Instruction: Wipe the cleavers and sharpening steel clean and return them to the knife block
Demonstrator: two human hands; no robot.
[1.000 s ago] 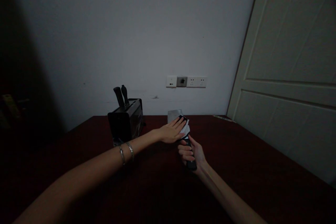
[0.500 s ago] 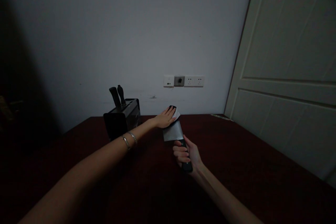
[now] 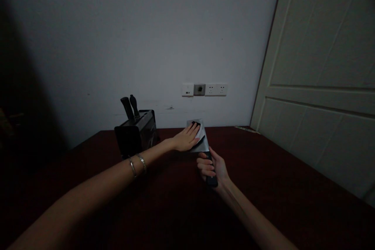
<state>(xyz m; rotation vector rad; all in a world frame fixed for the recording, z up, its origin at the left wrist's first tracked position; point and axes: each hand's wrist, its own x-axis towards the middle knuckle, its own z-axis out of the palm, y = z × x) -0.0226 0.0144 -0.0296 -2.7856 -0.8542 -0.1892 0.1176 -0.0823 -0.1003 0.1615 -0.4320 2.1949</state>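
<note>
My right hand [image 3: 213, 167] is wrapped around the black handle [image 3: 212, 179] of a cleaver, whose broad metal blade [image 3: 203, 147] points away from me toward the wall. With fingers stretched out, my left hand [image 3: 187, 136] lies flat on a black-and-white cloth [image 3: 201, 133] on the face of the blade. The hand and cloth cover much of the blade, though its far edge shows beyond the fingertips. Two bracelets [image 3: 137, 165] circle my left wrist.
A dark knife block [image 3: 131, 136] with two black-handled tools [image 3: 131, 107] in it stands to the left, just beyond my left forearm. The dark red table [image 3: 234, 156] meets a pale wall with sockets [image 3: 216, 90]. A white panelled door [image 3: 316, 125] is at the right.
My left hand and the cloth have slid down the blade toward the handle, uncovering its far end. The cleaver and my right hand have shifted slightly away and to the right.
</note>
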